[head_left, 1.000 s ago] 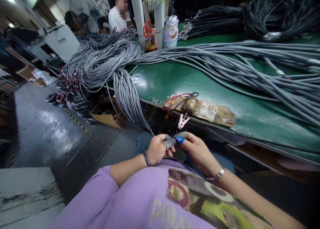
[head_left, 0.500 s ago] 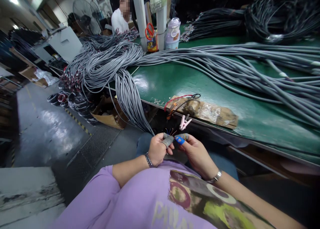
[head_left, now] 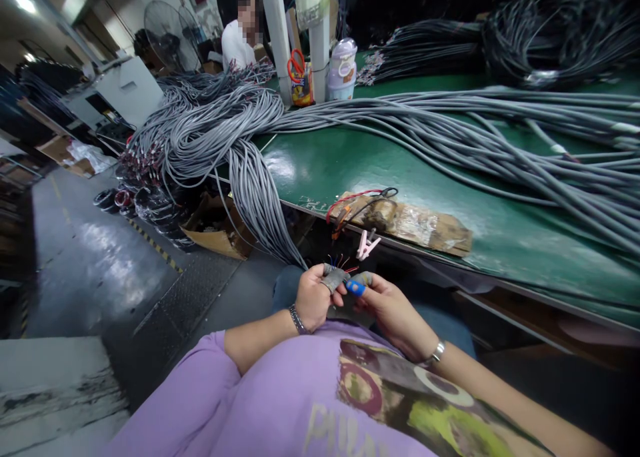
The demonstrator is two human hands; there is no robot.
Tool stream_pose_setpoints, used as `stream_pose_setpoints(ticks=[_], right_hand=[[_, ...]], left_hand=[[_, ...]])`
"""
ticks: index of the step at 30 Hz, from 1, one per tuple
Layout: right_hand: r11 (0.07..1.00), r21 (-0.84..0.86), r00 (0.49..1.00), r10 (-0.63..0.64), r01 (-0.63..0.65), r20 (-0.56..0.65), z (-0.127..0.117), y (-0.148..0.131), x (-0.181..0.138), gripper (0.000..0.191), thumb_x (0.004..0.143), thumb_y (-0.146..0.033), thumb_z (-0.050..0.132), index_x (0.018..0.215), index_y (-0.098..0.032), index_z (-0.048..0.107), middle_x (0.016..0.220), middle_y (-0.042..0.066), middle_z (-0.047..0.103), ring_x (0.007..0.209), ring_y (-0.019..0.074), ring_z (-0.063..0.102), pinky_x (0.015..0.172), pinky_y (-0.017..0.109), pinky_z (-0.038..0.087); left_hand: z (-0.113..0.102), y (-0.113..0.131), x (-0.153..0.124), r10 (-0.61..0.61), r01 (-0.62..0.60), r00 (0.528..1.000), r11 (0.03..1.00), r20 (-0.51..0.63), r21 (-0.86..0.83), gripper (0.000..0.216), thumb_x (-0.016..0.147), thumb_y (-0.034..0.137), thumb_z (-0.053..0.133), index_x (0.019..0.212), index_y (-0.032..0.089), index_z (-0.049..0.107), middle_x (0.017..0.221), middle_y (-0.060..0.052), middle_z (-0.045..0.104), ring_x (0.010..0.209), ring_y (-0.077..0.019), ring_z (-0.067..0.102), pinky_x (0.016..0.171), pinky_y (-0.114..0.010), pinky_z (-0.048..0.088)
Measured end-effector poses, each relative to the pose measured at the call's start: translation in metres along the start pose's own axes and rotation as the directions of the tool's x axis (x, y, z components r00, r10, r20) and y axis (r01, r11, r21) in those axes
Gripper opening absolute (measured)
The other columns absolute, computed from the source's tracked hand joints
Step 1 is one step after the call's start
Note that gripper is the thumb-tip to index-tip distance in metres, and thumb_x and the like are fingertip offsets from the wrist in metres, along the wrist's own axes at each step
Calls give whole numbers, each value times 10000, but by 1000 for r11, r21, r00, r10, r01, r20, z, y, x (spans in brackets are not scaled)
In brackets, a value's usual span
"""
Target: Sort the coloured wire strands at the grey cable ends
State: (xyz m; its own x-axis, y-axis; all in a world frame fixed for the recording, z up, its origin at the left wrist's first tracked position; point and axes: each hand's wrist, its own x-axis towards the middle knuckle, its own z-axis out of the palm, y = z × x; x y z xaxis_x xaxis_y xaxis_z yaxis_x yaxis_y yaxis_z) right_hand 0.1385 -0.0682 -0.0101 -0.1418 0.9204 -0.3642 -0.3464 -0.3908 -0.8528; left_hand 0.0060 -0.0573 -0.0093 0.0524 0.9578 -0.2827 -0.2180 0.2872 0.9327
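Thin coloured wires (head_left: 338, 262), some red and some blue, fan out at the end of a grey cable between my hands. My left hand (head_left: 317, 294), with grey finger covers, pinches the cable end; the grip itself is hidden by the fingers. Close against it, my right hand (head_left: 383, 300), wearing a blue finger cover, has thumb and forefinger closed at the wires. Which wire it grips is too small to make out. A hanging bundle of grey cables (head_left: 265, 197) runs from the bench down to my left hand.
On the green bench (head_left: 320, 157) lie long grey cables (head_left: 425, 124). At its near edge are a taped wooden strip (head_left: 420, 227), clip leads (head_left: 345, 210) and a pink clip (head_left: 367, 244). Scissors (head_left: 297, 65) and a lilac bottle (head_left: 343, 69) stand behind. A person (head_left: 239, 40) sits farther back.
My right hand's fingertips have shifted slightly down and left, closer to the left hand. Red wires now show more plainly above the fingers. The view has moved a little.
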Motion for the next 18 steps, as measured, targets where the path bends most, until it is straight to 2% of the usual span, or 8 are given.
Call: stream_pose_setpoints(ticks=[5,11,15,18], right_hand=[[998,8,997,65,-65,44,0,3,0,395,551,-468,841,599,-182,574,520,-37,506,517,96,409,524,249,349],[999,-28,997,-35,33,-76,-3,-2,5,398,556,-490,837,728,-185,648,644,-11,584,581,116,476,552,257,385],[994,-36,992,-105,103,-72,-4,-1,9,350,564,-448,842,715,-189,660,679,-5,605,603,120,487,569,262,392],[994,-24,991,-109,107,-81,-3,0,8,323,559,-422,845,693,-190,664,649,-8,601,583,118,473,561,266,378]], left_hand=[[-2,-2,2,44,-44,999,999,-7,0,263,714,383,681,667,151,567,501,36,540,342,-51,431,357,-177,266],[-5,-3,2,75,-76,997,994,15,78,249,737,354,658,628,158,547,513,29,555,344,-52,443,357,-177,286],[-4,-5,1,61,-64,997,993,39,95,244,737,354,655,633,162,545,520,33,558,345,-52,444,354,-178,297],[-4,-5,1,46,-50,998,994,38,98,268,735,382,662,638,164,540,523,36,557,345,-51,443,357,-179,298]])
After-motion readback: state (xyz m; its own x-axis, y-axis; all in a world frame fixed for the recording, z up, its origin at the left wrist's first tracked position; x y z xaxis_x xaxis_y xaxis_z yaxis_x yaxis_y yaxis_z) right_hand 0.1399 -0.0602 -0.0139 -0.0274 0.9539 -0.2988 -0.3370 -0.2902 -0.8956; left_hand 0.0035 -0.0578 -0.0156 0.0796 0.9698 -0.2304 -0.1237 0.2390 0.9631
